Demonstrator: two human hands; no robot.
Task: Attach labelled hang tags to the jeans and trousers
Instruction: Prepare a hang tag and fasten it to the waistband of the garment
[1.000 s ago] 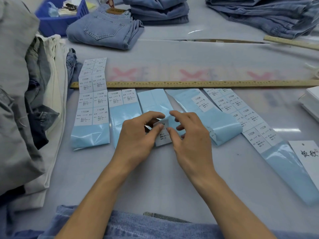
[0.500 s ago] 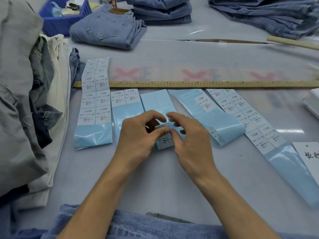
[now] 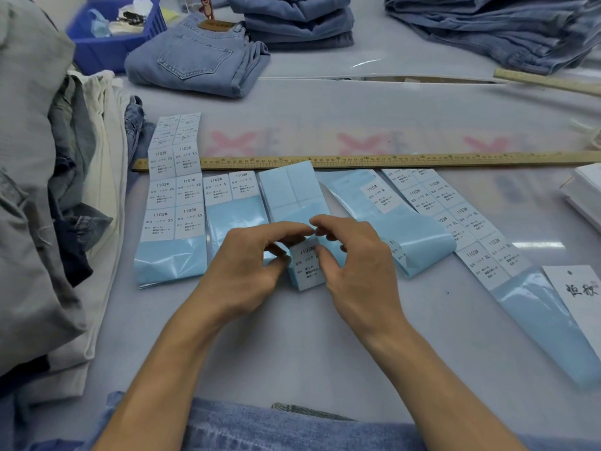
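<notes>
Head view: I see both hands over the middle of the grey table (image 3: 292, 336), working on one white sticker (image 3: 307, 266) printed "1103#". My left hand (image 3: 247, 265) has its fingers curled, thumb and forefinger pinching at the sticker's upper left edge. My right hand (image 3: 354, 265) is curled too, forefinger tip at the sticker's top and thumb pressed on its right edge. The sticker sits at the lower end of the middle backing strip (image 3: 292, 193), which is pale blue and bare above the hands. I cannot tell whether the sticker is fully free of the backing.

Other sticker strips lie side by side below the wooden ruler (image 3: 390, 159): the XS strip (image 3: 174, 203) far left, crossing over the ruler; the S strip (image 3: 232, 203) next to it; the M strip (image 3: 387, 216) right of the hands, its lower end curled over; the XL strip (image 3: 471, 236) furthest right. A white hang tag (image 3: 579, 294) with black characters lies on the XL strip's bare lower end.

Folded jeans (image 3: 198, 56) rest beyond the ruler, near a blue bin (image 3: 97, 43). A heap of trousers (image 3: 48, 190) sits at left.
</notes>
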